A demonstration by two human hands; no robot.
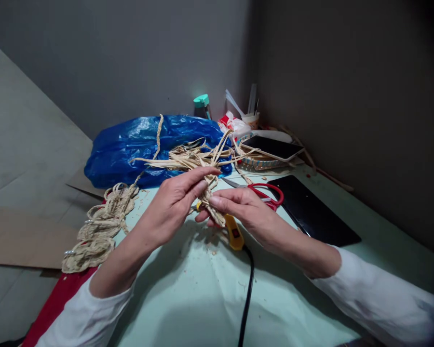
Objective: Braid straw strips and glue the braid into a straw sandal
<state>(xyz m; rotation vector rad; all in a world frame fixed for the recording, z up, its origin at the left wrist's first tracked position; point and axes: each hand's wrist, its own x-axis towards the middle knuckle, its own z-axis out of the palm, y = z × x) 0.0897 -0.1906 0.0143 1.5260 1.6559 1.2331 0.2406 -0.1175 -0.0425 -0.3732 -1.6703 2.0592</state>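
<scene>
Between my two hands is a plaited braid of dry, straw-coloured plant fibre (214, 212), its loose strands fanning out at the far end. My left hand (179, 197) grips the upper part between thumb and fingers. Lower down, my right hand (238, 205) pinches the braid with its thumb on top and fingers beneath. Under the hands lies a yellow corded tool (235, 233) with a dark switch, its front end partly hidden. Red-handled scissors (269, 195) rest just beyond my right hand, blades partly covered.
A blue plastic bag (126, 140) with loose fibre strands (184, 155) lies at the back. Finished braided coils (97, 231) sit on the left table edge. A black flat panel (311, 209) and a tablet (273, 147) on a basket (251, 161) are at right. A black cord (249, 289) runs forward.
</scene>
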